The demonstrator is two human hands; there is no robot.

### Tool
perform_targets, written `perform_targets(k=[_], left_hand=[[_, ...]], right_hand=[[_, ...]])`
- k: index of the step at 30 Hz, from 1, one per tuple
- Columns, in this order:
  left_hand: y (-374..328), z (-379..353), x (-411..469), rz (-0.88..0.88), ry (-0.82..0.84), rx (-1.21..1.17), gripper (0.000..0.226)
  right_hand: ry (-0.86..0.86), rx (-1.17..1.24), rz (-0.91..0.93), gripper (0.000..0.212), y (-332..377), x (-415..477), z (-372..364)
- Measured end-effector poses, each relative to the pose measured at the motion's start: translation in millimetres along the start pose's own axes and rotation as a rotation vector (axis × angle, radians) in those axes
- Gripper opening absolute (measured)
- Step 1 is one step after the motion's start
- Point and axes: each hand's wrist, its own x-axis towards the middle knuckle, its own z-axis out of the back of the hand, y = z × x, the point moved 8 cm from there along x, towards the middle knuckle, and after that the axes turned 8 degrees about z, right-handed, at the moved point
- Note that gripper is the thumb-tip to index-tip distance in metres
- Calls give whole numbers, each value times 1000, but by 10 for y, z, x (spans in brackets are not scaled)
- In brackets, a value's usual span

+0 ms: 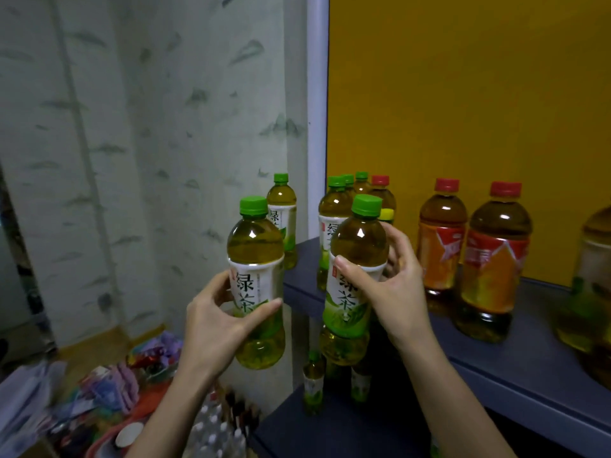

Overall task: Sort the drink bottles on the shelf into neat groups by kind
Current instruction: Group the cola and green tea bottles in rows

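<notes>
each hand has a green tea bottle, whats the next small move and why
Probably stand both on the shelf beside the green-capped group: left hand holds one green tea bottle, right hand another, both aloft, and the red-capped bottles stand apart further right.

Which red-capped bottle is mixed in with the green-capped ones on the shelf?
The rearmost red-capped bottle, by the yellow panel's left edge, behind the green-capped bottle held in the right hand. The other two red-capped bottles stand together farther right.

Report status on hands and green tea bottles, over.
Left hand grips left green tea bottle. Right hand grips right green tea bottle. Both held before the shelf, green-cap group behind them.
</notes>
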Motion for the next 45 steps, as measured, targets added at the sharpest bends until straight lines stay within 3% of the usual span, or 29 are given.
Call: perform_targets(k=[9, 16, 25, 28, 34, 45], left_hand=[[470, 3, 988, -59, 32, -50, 49], [839, -129, 1748, -51, 168, -155, 52], [1230, -371, 2405, -37, 346, -249, 56], [1278, -483, 2479, -52, 406, -269, 48], [1333, -775, 2602, -42, 568, -323, 57], [1390, -1333, 2711, -66, 776, -301, 70]], right_hand=[[8, -39, 27, 63, -565, 402, -679], [-58, -106, 36, 63, -814, 629, -1046], [-226, -415, 86, 66, -1113, 1016, -1245], [-272, -491, 74, 65, -1226, 1096, -1251], [-254, -650, -11, 85, -1548, 1013, -1322], [-218, -1098, -157, 68, -1813, 582, -1273]])
